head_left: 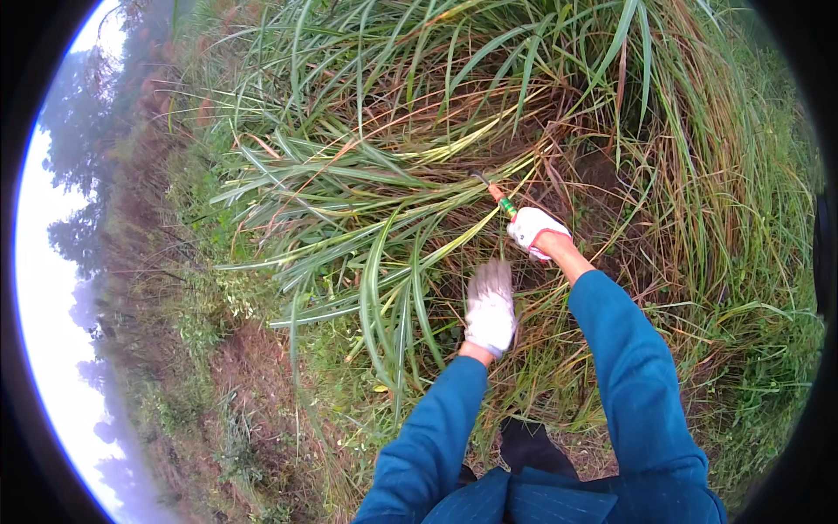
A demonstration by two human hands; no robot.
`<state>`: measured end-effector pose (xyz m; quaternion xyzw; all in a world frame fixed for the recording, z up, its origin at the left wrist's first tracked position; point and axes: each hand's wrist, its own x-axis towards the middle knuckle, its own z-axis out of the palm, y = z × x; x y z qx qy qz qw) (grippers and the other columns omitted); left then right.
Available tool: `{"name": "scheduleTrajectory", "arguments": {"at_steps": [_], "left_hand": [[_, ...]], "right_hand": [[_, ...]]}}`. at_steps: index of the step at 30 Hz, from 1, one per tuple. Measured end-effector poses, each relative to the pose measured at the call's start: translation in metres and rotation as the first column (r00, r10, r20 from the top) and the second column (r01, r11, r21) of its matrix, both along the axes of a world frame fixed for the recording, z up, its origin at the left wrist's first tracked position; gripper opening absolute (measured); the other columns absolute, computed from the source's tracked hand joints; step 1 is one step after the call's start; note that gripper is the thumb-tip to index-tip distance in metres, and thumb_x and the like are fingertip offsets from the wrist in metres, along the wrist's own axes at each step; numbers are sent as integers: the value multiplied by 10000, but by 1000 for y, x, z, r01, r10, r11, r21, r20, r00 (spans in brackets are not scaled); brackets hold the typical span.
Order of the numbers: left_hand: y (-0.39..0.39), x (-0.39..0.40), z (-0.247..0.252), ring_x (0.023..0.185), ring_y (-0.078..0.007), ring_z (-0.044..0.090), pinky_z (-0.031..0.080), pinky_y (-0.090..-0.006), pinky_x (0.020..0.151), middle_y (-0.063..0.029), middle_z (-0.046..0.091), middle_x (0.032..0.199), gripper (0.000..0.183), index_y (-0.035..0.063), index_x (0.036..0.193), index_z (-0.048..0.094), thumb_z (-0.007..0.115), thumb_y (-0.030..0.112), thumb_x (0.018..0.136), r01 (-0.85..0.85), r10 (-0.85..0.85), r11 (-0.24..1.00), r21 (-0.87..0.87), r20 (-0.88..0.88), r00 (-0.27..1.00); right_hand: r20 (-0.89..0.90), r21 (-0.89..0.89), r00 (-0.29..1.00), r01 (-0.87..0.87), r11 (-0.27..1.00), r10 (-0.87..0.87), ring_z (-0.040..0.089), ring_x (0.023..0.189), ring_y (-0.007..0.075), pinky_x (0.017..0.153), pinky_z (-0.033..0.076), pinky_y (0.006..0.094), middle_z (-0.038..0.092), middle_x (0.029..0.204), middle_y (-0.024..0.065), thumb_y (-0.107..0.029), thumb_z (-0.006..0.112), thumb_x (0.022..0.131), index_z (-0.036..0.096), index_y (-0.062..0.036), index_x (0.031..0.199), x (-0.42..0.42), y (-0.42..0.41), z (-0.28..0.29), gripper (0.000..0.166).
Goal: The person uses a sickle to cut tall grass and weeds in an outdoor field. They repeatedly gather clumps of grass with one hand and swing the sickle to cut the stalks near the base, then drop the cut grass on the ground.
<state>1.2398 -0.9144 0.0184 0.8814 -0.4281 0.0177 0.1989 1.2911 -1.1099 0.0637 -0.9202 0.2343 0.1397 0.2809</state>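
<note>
My right hand (538,232), in a white work glove with a red cuff, grips the handle (503,200) of a sickle-like tool. Orange and green wrap covers that handle. A short stretch of dark curved metal (482,177) shows at its far end; the rest is lost among the stalks. Beneath the tool lie long cut-looking grass stalks (452,196), their leafy ends spread to the left. My left hand (491,308), in a whitish glove and blurred by motion, is below and left of the right one. Its fingers are stretched out, with nothing visible in them.
Tall standing grass (694,131) rises at the top and right. Dry stems and bare soil (599,173) lie beyond my right hand. A dark-clad leg (533,445) shows below my hands. Shrubs and low weeds (196,327) cover the ground at left.
</note>
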Motion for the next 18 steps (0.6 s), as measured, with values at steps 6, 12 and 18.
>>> {"name": "scheduleTrajectory", "arguments": {"at_steps": [6,12,18], "left_hand": [[-36,84,-28,1382,-393,247,158,-515,1137,-220,255,1494,589,-16,1430,273,414,151,883,-80,-35,942,325,334,942],[-53,119,-72,1419,-384,151,118,-547,1136,-198,142,1542,620,34,1475,200,371,69,880,-242,-31,783,573,424,905],[-72,84,-98,985,-367,608,491,-446,823,-243,540,1209,644,-9,1379,330,581,183,817,-55,204,811,582,-193,960]], "right_hand": [[-106,261,989,128,957,-104,550,399,245,370,411,381,592,567,147,-230,522,872,607,14,800,-47,9,13,268],[0,-31,988,-151,988,151,564,553,279,497,456,391,551,676,155,-173,425,920,527,-7,894,-133,3,-37,196],[-35,37,995,98,994,-97,592,661,359,601,480,434,571,734,213,-246,440,916,537,-26,877,-187,2,-29,244]]}}
